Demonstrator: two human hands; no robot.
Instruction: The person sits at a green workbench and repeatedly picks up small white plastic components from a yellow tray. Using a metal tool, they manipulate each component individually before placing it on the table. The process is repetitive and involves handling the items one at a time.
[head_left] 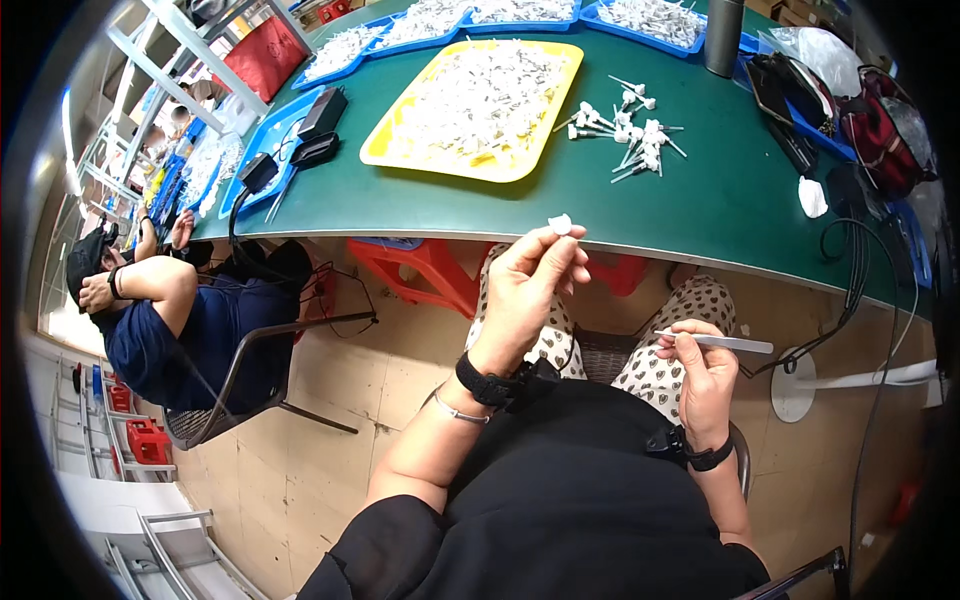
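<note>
Between the thumb and fingers of my left hand (pixel 541 262) is a small white plastic part (pixel 560 224), held up at the table's front edge. My right hand (pixel 702 372) is lower and farther right, over my lap, with its fingers closed round a pair of silver tweezers (pixel 735 344). Beyond my left hand, a yellow tray (pixel 375 152) on the green table (pixel 680 215) is heaped with small white parts (pixel 480 95). To the right of that tray lies a loose cluster of white parts with thin grey stems (pixel 640 135).
Blue trays (pixel 470 27) of similar parts line the far side. A dark cylindrical bottle (pixel 724 38) stands at the back right, near a dark red bag (pixel 885 130) and cables. Black adapters (pixel 318 130) sit at the left. Another person (pixel 200 310) sits to my left; red stools (pixel 425 275) are under the table.
</note>
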